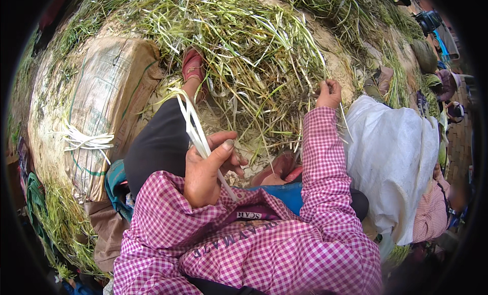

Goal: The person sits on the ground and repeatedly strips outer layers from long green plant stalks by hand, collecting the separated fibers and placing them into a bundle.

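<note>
My left hand (207, 169) holds a few long white stalks (194, 129) between thumb and fingers, in front of my chest. They slant from upper left down across the palm, with pale green tips at the top. My right hand (329, 93) is farther out, at the right edge of a large heap of green and yellowing leafy stalks (251, 58). Its thumb and fingertips pinch a thin stalk (318, 53) that runs up along the heap. To the left, a small bundle of clean white stalks (85, 138) lies on a flattened woven sack (110, 89).
A white sack (389, 161) stands right of my right arm. My shod foot (192, 63) rests at the heap's left edge; the other shoe (280, 167) sits near my lap. More cut greens (66, 218) cover the ground at lower left. Other people (431, 211) are at the far right.
</note>
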{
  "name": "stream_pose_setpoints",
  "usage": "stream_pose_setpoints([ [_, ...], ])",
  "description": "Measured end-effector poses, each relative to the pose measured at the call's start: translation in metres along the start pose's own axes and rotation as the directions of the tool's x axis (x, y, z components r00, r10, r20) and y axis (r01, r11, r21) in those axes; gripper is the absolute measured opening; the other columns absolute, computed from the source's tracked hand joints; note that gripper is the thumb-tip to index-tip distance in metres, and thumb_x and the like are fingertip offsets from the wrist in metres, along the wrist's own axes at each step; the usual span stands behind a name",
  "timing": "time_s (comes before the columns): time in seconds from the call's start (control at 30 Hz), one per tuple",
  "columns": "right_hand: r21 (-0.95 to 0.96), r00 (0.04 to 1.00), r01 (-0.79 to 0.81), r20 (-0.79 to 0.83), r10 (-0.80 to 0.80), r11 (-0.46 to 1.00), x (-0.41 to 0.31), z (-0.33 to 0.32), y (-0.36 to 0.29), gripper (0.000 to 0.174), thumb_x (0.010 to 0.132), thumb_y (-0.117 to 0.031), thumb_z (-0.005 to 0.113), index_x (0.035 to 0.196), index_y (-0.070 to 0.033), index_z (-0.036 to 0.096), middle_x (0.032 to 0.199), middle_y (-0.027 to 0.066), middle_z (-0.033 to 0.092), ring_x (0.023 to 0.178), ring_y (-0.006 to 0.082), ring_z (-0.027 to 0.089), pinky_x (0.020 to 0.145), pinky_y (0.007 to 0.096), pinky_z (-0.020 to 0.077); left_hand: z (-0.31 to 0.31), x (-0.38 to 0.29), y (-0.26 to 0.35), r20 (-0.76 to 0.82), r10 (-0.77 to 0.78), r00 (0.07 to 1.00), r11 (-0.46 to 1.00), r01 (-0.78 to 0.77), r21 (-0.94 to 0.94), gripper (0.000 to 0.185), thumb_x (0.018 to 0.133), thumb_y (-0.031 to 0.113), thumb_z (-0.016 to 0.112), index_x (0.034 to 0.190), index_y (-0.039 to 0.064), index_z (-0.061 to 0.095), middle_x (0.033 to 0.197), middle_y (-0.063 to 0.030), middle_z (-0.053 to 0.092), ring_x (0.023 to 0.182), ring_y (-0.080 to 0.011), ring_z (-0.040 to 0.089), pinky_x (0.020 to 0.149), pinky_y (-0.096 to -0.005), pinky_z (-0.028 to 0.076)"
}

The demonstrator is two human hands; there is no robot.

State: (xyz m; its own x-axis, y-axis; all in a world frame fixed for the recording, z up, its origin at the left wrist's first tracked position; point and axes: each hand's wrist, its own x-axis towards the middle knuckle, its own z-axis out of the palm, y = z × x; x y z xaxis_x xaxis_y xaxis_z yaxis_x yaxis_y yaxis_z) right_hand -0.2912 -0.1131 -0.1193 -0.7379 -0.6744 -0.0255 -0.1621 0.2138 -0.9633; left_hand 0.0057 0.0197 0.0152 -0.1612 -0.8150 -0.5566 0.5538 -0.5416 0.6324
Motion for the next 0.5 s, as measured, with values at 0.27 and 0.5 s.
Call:
stream_pose_setpoints([
  [0.27,-0.261,-0.129,0.592,0.903,0.409,0.763,-0.14,0.028,0.017,0.018,0.083,-0.019,0.056,0.094,-0.006,0.062,0.095,0.0115,0.062,0.086,0.0237,0.058,0.085,0.0384,0.0455,0.002,0.004,-0.004,-0.029,-0.009,1.0,0.999,0.01,0.034,0.024,0.084,0.008,0.053,0.106,-0.003,0.052,0.07,-0.0089,0.056,0.064,-0.0216,0.061,0.052,-0.0292,0.052],
  [0.5,-0.371,0.911,0.083,0.404,0.08,0.925,-0.038,0.057,-0.024,0.012,0.082,-0.007,0.057,0.093,-0.003,0.061,0.096,0.0113,0.06,0.085,0.0202,0.059,0.078,0.0325,0.0514,0.003,-0.001,0.002,-0.033,-0.039,0.999,0.999,0.039,0.001,0.026,0.083,0.008,0.055,0.106,-0.003,0.052,0.073,-0.0102,0.056,0.068,-0.0214,0.061,0.053,-0.0292,0.052],
])
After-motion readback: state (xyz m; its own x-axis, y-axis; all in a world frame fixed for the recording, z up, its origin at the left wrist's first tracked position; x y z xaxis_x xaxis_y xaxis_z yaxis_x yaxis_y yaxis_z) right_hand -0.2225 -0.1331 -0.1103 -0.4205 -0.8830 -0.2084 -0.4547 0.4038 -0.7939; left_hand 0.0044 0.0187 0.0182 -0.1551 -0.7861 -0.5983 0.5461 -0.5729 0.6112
